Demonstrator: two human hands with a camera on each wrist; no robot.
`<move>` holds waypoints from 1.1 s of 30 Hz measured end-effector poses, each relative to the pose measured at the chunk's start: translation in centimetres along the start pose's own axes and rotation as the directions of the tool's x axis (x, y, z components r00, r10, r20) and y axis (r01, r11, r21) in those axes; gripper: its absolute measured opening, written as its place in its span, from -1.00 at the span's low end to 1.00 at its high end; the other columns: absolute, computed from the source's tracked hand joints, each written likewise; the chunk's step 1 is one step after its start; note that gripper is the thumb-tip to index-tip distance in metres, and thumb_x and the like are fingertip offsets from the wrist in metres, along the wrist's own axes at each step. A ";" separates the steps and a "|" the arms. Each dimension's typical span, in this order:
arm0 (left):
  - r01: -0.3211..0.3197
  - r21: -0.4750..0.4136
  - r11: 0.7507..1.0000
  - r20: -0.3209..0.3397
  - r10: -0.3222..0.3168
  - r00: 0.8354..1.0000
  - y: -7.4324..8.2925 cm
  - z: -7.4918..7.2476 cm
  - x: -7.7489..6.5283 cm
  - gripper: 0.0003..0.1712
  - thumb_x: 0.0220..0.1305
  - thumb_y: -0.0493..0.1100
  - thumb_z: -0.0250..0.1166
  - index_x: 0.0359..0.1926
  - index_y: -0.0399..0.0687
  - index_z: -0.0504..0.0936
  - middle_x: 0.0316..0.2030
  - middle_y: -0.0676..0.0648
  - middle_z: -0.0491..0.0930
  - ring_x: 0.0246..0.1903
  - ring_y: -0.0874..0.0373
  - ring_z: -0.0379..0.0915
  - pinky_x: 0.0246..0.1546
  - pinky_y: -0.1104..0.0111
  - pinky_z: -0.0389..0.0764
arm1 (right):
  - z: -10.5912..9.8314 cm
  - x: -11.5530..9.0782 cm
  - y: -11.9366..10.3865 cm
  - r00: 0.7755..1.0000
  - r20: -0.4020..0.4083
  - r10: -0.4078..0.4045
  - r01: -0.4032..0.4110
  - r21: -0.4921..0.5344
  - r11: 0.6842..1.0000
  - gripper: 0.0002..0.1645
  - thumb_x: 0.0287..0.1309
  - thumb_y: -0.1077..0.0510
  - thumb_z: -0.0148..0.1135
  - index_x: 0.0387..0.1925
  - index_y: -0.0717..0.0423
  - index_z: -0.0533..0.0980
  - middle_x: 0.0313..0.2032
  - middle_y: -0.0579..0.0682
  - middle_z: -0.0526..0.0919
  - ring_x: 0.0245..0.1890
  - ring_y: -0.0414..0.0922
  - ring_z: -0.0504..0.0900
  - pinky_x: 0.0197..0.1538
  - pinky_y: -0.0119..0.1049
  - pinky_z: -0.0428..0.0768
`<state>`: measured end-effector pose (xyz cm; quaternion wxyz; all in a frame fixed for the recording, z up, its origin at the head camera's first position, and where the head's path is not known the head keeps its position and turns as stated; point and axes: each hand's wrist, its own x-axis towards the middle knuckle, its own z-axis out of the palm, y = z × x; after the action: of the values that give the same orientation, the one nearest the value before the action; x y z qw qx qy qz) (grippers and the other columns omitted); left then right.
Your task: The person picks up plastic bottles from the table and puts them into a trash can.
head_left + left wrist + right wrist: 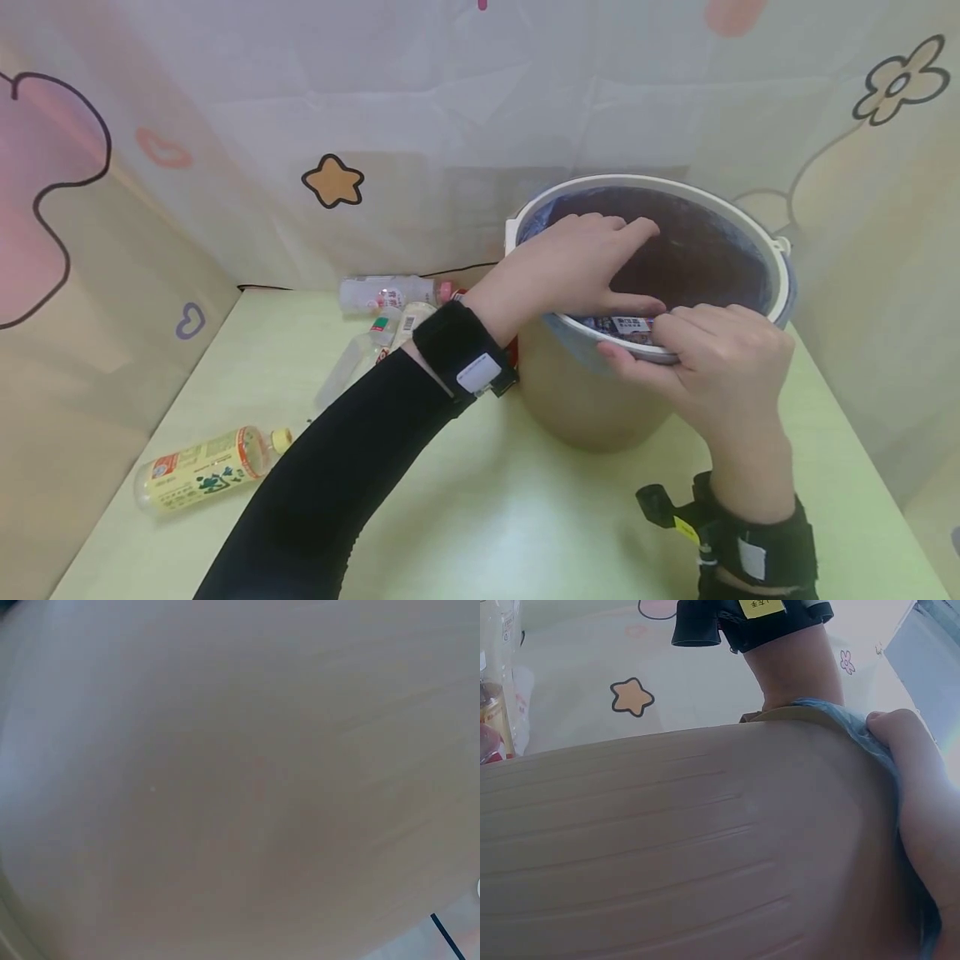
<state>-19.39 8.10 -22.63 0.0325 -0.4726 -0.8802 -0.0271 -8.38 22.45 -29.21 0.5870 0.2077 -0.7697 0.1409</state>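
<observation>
A beige trash can with a white ring rim stands on the table, lined with a blue translucent trash bag folded over its edge. My left hand reaches across the rim from the left, fingers and thumb spread over the opening. At the near rim, my right hand grips the edge, thumb outside and fingers curled inside. The right thumb lies against the bag in the right wrist view. A dark printed package with a white label shows inside, partly hidden. The can's ribbed wall fills the left wrist view.
Left of the can lie a clear bottle with a pink cap and another clear bottle, beside something red partly behind my wrist. A yellow-labelled bottle lies at the table's left. Printed cloth hangs behind the table.
</observation>
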 end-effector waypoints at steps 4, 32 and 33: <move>0.000 0.010 1.000 -0.004 0.000 1.000 0.0 0.0 0.0 -0.12 0.31 0.49 0.19 0.43 0.09 0.33 0.09 0.08 0.62 0.06 0.20 0.55 0.12 0.38 0.54 | 0.0 0.0 0.0 1.000 0.001 -0.002 0.002 -0.005 1.000 -0.07 0.29 -0.52 0.10 -0.87 0.02 0.09 -0.86 -0.10 0.08 -0.82 -0.14 -0.02 -0.61 -0.30 -0.16; 0.029 -0.113 0.993 -0.155 -0.046 0.987 -0.9 0.0 -1.0 -0.45 0.41 0.30 0.18 0.19 0.08 0.55 -0.12 0.11 0.63 -0.15 0.26 0.48 -0.06 0.43 0.50 | -0.1 0.1 -0.2 1.000 0.006 -0.008 0.008 0.001 1.000 -0.08 0.28 -0.50 0.12 -0.85 0.03 0.08 -0.84 -0.10 0.09 -0.79 -0.15 -0.04 -0.59 -0.28 -0.15; 0.027 -0.111 0.993 -0.187 -0.047 0.981 -1.0 0.0 -1.1 -0.47 0.41 0.28 0.18 0.17 0.07 0.56 -0.14 0.10 0.63 -0.16 0.24 0.48 -0.07 0.42 0.51 | 0.0 0.1 -0.2 1.000 0.009 -0.010 0.010 0.002 1.000 -0.08 0.28 -0.50 0.12 -0.85 0.03 0.09 -0.84 -0.10 0.10 -0.78 -0.15 -0.04 -0.59 -0.29 -0.14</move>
<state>-19.61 6.64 -22.78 0.0898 -0.4524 -0.8791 -0.1202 -8.26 22.29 -29.14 0.5841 0.2126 -0.7711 0.1378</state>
